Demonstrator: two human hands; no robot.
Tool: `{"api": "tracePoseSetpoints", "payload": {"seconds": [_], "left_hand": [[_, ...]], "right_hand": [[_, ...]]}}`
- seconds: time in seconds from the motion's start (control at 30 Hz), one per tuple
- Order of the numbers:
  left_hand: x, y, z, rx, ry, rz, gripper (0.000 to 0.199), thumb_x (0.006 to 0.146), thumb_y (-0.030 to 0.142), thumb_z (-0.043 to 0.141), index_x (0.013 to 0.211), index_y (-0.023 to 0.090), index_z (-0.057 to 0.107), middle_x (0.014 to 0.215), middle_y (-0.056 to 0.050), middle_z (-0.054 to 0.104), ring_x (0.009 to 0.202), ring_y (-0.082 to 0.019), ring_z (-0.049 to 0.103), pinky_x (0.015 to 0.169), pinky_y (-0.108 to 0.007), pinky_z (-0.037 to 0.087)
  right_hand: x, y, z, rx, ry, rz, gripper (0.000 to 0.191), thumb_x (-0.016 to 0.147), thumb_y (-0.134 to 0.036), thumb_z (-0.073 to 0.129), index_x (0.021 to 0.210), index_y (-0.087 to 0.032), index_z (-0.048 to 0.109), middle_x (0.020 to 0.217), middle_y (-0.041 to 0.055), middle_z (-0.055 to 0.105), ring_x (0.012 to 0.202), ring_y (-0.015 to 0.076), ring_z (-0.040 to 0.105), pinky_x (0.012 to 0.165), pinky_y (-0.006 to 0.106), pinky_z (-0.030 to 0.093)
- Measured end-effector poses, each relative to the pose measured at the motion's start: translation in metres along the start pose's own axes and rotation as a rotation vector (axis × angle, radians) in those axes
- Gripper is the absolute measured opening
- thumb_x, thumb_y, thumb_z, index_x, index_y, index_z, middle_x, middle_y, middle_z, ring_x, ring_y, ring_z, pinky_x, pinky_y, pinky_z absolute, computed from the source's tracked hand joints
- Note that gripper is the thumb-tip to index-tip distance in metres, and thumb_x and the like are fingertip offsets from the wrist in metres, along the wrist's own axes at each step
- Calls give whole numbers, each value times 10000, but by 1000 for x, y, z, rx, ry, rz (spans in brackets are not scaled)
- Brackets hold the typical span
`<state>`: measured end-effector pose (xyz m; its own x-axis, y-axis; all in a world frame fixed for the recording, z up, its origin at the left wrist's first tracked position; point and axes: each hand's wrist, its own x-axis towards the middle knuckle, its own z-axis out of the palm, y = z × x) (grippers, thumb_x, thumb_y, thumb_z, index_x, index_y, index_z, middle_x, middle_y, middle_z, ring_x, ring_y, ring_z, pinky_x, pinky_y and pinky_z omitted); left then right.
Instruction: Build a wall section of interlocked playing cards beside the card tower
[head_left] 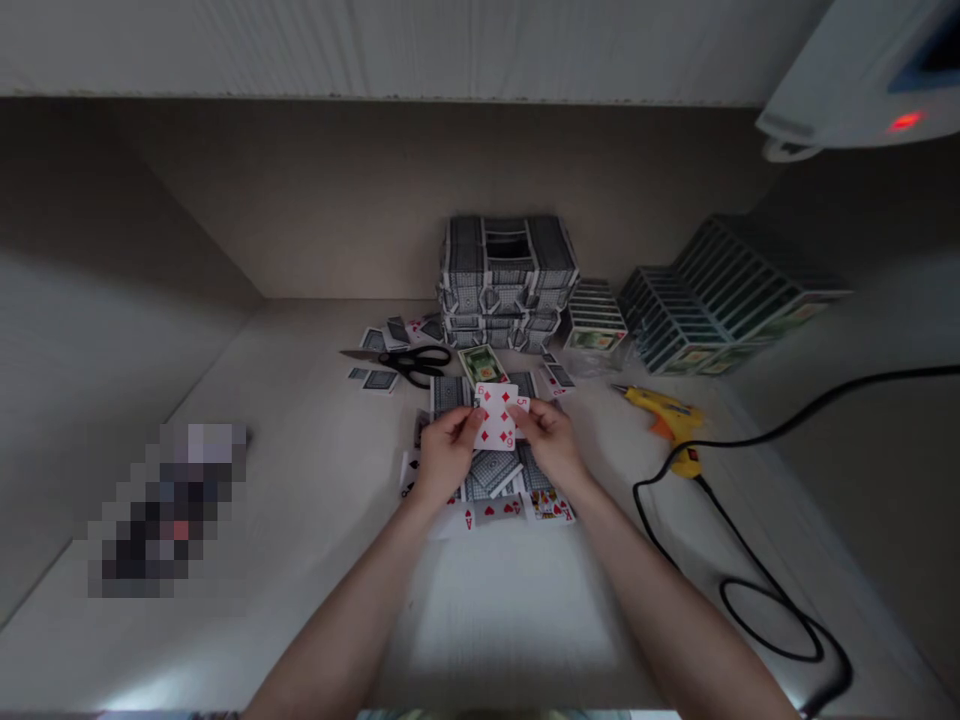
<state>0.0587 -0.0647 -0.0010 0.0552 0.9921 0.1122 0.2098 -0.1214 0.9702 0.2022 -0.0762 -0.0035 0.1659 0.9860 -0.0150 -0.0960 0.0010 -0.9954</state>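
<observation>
My left hand (448, 450) pinches the left edge of a six of diamonds card (496, 417), face toward me. My right hand (551, 440) grips its right side, together with a red five card (523, 403) that shows partly behind it. Both cards are held just above a layout of playing cards, some back up, such as the patterned card (493, 470) below. Along the front edge of the layout lie a red ace (501, 508) and a king (551, 505). Right behind my hands rests a green card box (482, 365).
Black scissors (411, 360) lie back left among cut card pieces. Behind stands a stacked structure of cards (508, 270). Card boxes (686, 320) are piled at the back right. A yellow glue gun (670, 415) with a black cable (739, 540) lies right. A blurred object (172, 510) is left.
</observation>
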Motion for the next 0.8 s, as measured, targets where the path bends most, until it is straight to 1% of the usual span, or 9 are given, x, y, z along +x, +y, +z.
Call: {"api": "tracePoseSetpoints", "payload": {"seconds": [0.17,0.27,0.37,0.47,0.57,0.73,0.8], "left_hand": [[-1,-3,1,168,61,77,281,803,385,491,756,140,622,603,12,551,540,-90,445,500,-184,349],[-2,-3,1,207,106,99,279,816,381,476,773,144,616,616,5,560,537,-90,448,506,-184,351],[-2,-1,0,226,127,108,293,826,388,464,759,142,608,597,9,546,525,-87,438,498,-183,343],[-3,0,0,250,126,114,304,830,393,465,754,139,614,582,14,540,516,-84,435,494,-183,340],[-4,0,0,293,124,128,306,829,396,475,768,142,636,583,10,567,508,-86,454,497,-187,347],[-7,4,-1,357,120,193,278,829,366,492,827,149,665,705,-28,669,575,-106,549,562,-198,399],[-9,6,-2,398,113,234,258,833,343,494,838,154,670,731,-37,684,599,-113,573,576,-201,404]], "right_hand": [[-2,-4,1,27,0,9,292,692,-432,634,833,-179,672,717,22,700,602,154,602,572,275,481],[-4,-8,2,88,-31,53,298,675,-422,642,860,-189,671,763,26,708,634,168,623,590,296,503],[-5,-11,3,110,-53,70,298,664,-410,647,873,-199,673,751,21,709,621,174,630,572,307,516],[-5,-10,3,95,-49,39,281,681,-406,633,868,-201,675,741,20,708,611,174,632,585,321,524],[-4,-6,3,46,-22,-5,276,700,-410,616,866,-195,671,749,26,709,640,179,637,636,340,530],[-5,-1,2,-71,37,-110,263,747,-396,569,889,-191,652,771,35,705,684,179,638,685,331,518],[-7,0,2,-168,56,-173,248,777,-381,533,892,-191,643,787,42,700,709,181,637,688,317,510]]}}
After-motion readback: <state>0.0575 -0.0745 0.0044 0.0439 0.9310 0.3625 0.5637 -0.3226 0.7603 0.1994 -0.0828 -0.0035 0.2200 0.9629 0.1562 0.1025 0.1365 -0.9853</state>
